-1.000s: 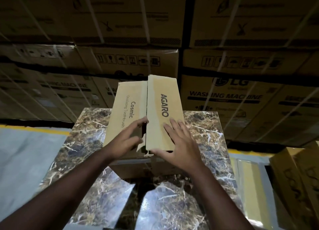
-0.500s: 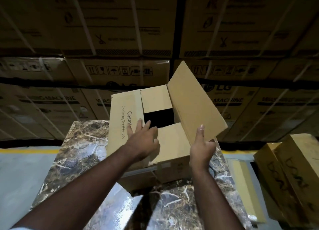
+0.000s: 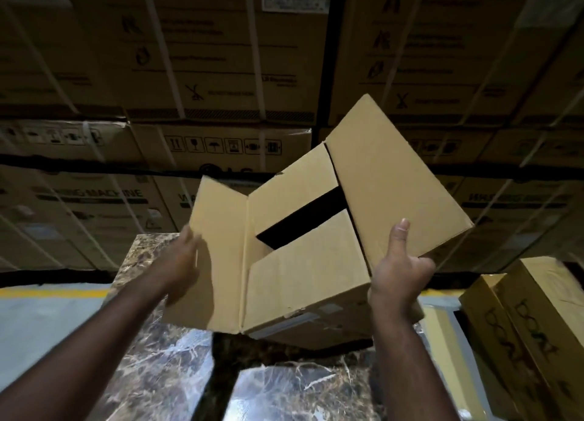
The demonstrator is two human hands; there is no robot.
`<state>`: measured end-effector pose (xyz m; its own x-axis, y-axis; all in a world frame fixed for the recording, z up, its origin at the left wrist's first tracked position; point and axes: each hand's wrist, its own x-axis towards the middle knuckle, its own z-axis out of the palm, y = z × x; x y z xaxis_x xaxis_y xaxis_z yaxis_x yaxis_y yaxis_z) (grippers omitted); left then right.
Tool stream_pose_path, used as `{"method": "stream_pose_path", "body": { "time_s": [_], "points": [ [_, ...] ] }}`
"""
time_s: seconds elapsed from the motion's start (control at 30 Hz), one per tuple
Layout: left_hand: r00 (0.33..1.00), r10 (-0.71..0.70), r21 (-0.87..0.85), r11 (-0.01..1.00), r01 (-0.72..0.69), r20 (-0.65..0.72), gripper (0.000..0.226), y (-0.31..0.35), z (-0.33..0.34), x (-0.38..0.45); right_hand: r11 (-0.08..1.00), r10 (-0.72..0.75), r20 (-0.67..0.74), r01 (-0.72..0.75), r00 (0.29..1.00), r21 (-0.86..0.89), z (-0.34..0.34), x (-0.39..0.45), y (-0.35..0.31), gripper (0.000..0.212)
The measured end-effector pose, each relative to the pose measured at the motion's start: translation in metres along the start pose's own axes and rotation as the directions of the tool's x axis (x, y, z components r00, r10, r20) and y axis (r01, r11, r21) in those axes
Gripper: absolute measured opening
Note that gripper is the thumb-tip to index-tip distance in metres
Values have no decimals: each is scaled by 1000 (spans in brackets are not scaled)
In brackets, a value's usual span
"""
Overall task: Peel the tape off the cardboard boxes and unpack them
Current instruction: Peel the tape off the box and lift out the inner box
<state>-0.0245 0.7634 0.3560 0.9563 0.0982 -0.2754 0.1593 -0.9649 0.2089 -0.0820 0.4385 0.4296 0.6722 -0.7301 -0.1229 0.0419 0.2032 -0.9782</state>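
A wall of large stacked cartons point(image 3: 221, 72) fills the whole background behind the marble-patterned table point(image 3: 164, 367), bound with pale straps and printed with handling symbols and the words "washing machine". The light is dim.

The table stands in front of that wall, its glossy brown top veined with white. Beyond the table's left edge is a grey floor with a yellow line point(image 3: 53, 292) running along the foot of the cartons. Off the table's right side, two tan boxes point(image 3: 534, 325) lean together, with dark lettering down their sides.

Over the middle of the table is the open cardboard box point(image 3: 303, 294), tilted, its near bottom edge close above the tabletop; whether it touches the surface cannot be told. Both long top flaps are spread outward. The right flap point(image 3: 395, 180) rises high and wide toward the cartons; the left flap point(image 3: 218, 256) folds out to the table's left side. The two short inner flaps lie nearly shut, leaving a dark slot point(image 3: 300, 221) between them. A strip of pale tape point(image 3: 284, 324) clings along the box's near lower edge.

The right hand point(image 3: 399, 268) grips the lower edge of the right flap, thumb up across its inner face and fingers curled behind it. The left hand point(image 3: 183, 262), blurred, lies open with fingers spread flat against the left flap, pressing rather than clasping it.
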Motion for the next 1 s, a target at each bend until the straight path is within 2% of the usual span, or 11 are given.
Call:
{"method": "stream_pose_path", "body": {
  "time_s": [0.07,0.17,0.23,0.4,0.5,0.53,0.63,0.7,0.8,0.9,1.0],
  "points": [
    [984,58,208,974,-92,167,104,-15,30,-5,1000,1,51,-2,999,26,5,-14,-2,36],
    [915,266,-341,927,-156,303,127,4,57,-13,997,60,197,-67,979,30,23,-44,6,24],
    [921,311,-561,817,-132,235,134,20,63,-9,988,152,316,-150,936,-31,37,-68,17,27],
    [849,501,-737,635,-231,166,121,17,63,-3,961,275,516,-220,811,-167,60,-102,38,44],
    [920,379,-771,614,-169,101,73,-6,71,-1,955,296,655,-226,695,-191,59,-102,50,8],
    [943,327,-787,597,-156,61,64,-11,73,-2,960,278,683,-206,676,-188,58,-101,57,12],
    [953,271,-874,420,-246,-138,77,-7,76,-13,960,279,672,-200,686,-195,61,-100,74,33],
    [934,244,-873,354,-336,-261,82,4,69,-20,961,276,681,-202,678,-189,65,-97,78,26],
    [855,275,-627,588,-511,-440,63,4,51,-29,975,224,745,-140,628,-175,71,-94,72,30],
    [673,614,-37,727,-686,-412,46,4,44,-36,976,203,789,-59,580,-208,82,-93,82,57],
    [748,596,-111,756,-646,-292,37,27,46,-54,982,168,912,19,374,-189,81,-84,86,78]
  ]
}}
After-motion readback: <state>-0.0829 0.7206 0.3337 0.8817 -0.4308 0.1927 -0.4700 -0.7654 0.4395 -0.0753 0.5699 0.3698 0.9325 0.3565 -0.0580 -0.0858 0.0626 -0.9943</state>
